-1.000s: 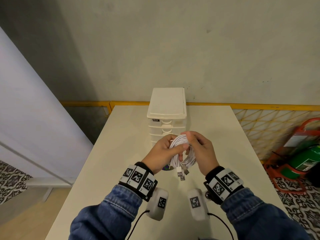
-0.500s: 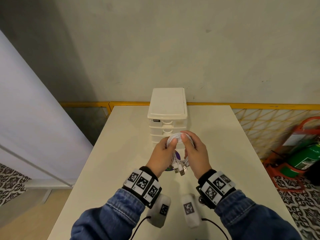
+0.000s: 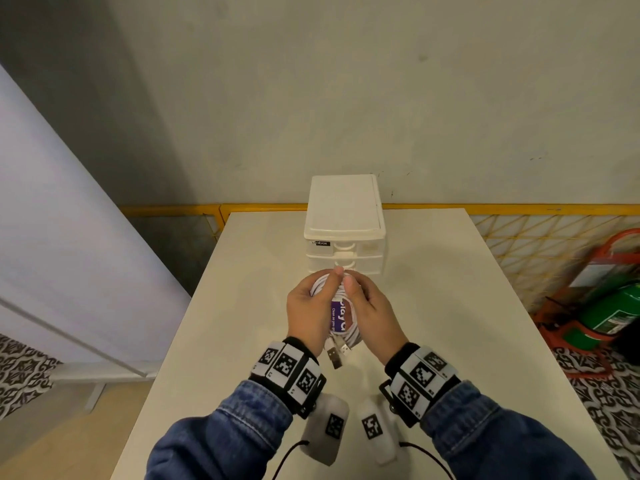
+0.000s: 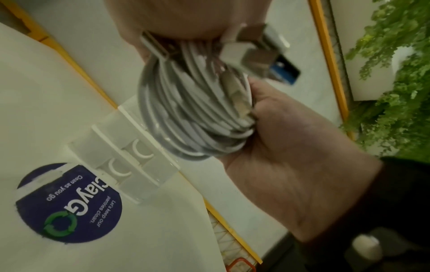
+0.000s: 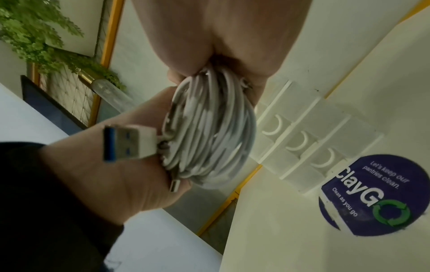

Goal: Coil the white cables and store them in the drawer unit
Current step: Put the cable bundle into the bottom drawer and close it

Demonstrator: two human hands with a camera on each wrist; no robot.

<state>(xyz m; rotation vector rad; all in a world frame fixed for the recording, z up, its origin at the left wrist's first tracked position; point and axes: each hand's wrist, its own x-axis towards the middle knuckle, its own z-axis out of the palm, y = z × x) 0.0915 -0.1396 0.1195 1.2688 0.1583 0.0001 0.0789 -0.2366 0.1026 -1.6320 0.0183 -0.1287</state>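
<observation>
A coil of white cables [image 3: 351, 336] hangs between both my hands, just in front of the cream drawer unit [image 3: 344, 216], whose three drawers are pushed in. My left hand [image 3: 310, 304] grips the coil's left side and my right hand [image 3: 369, 304] grips its right side, thumbs nearly meeting on top. USB plugs [image 3: 335, 356] dangle below the coil. The left wrist view shows the coil [image 4: 190, 114] with plugs at its top and the drawer fronts [image 4: 130, 162] behind. The right wrist view shows the coil [image 5: 209, 132] and a blue-tongued USB plug [image 5: 128, 143].
A round purple sticker [image 3: 337, 315] lies on the white table [image 3: 450, 306] under the hands. A yellow railing [image 3: 173, 209] runs behind the table. A green cylinder in a red stand [image 3: 620, 313] sits on the floor at the right. A pale panel [image 3: 69, 237] stands at the left.
Both hands have carried the coil forward, closer to the drawer unit's front, and drawn together round it. The plugs now hang nearer my wrists.
</observation>
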